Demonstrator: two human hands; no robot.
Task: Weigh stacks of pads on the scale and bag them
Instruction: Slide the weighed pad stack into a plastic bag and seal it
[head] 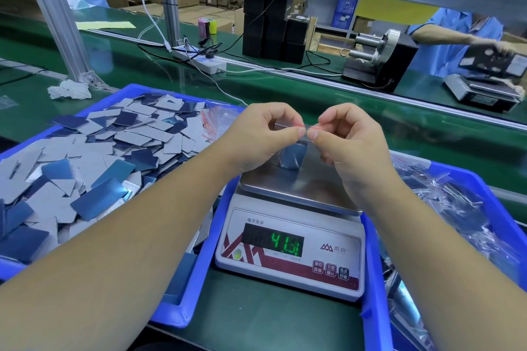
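Hands meet above a scale [291, 239] on a green bench: the left hand [265, 134] and right hand [350, 139] each pinch the red-striped top edge of a clear bag [293, 148] between thumb and forefinger, fingertips almost touching. Inside the bag sits a stack of blue pads [292, 157], hanging just over the steel pan [288, 188]; whether the bag rests on the pan cannot be told. Green digits glow on the display [285, 244], though the last ones are blurred.

Left of the scale, a blue bin [196, 288] holds a loose heap of pads [94, 157], some grey side up, some blue. Empty bags [214, 122] with red strips lie on the heap's far right corner. Right of the scale, a second bin [462, 177] holds filled clear bags [445, 208].

Beyond the bench's belt stand a power strip [199, 61], black boxes [268, 17] and a tape dispenser [379, 60]. At far right, a person in a blue smock [445, 37] handles a dark tray over another scale [482, 92].
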